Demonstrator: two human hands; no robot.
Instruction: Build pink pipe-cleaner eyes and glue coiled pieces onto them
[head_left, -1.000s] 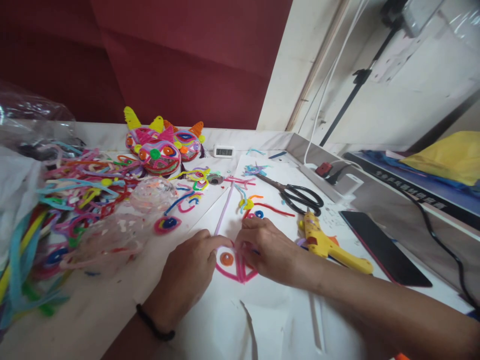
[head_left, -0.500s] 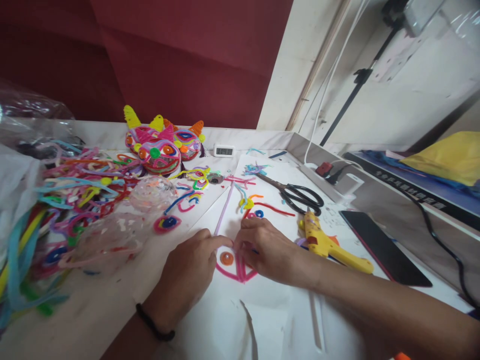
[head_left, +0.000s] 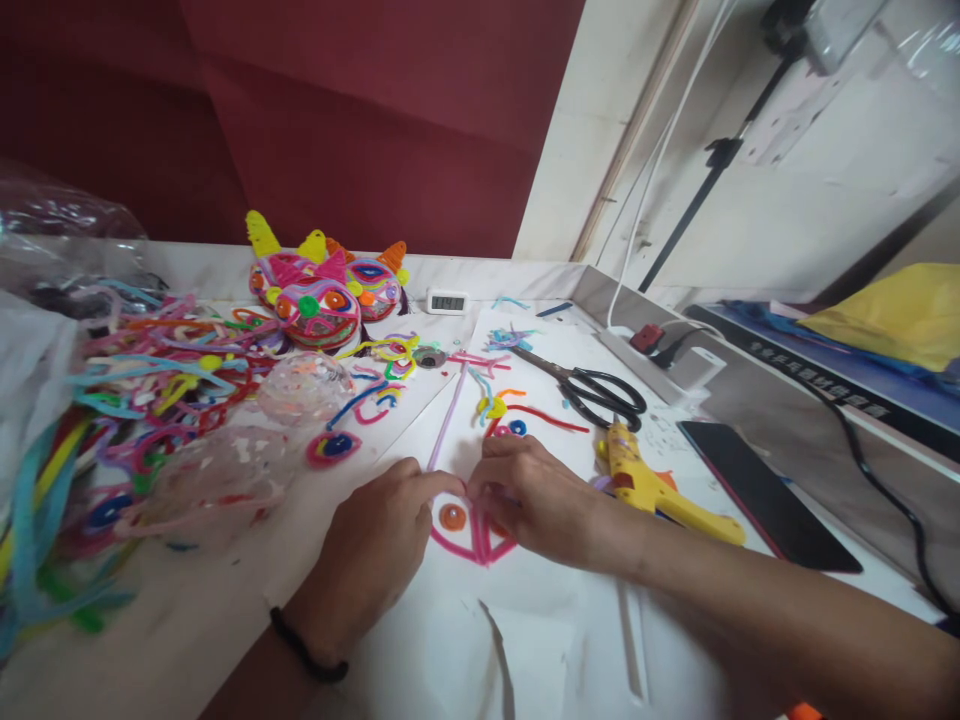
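My left hand (head_left: pixel 379 530) is closed at the upper left edge of a pink pipe-cleaner shape (head_left: pixel 457 548) lying on white paper. Inside the shape sits an orange coil (head_left: pixel 452 517) with a pearly bead at its centre. A lilac pipe cleaner (head_left: pixel 448 415) runs away from the fingers of that hand towards the back. Pinched at the top of the shape, my right hand (head_left: pixel 529 495) meets the left fingertips and covers much of the right half. The exact grip point between the fingers is hidden.
Black-handled scissors (head_left: pixel 592 390) and a yellow glue gun (head_left: pixel 660 490) lie right, beside a dark phone-like slab (head_left: pixel 769 495). Heaped pipe cleaners (head_left: pixel 172 360) fill the left. Decorated masks (head_left: pixel 319 310) and a small digital clock (head_left: pixel 448 301) stand at the back.
Both hands keep nearly the same place and grip. The right fingers have shifted very slightly, and a little more orange shows beneath them in the shape's right half.
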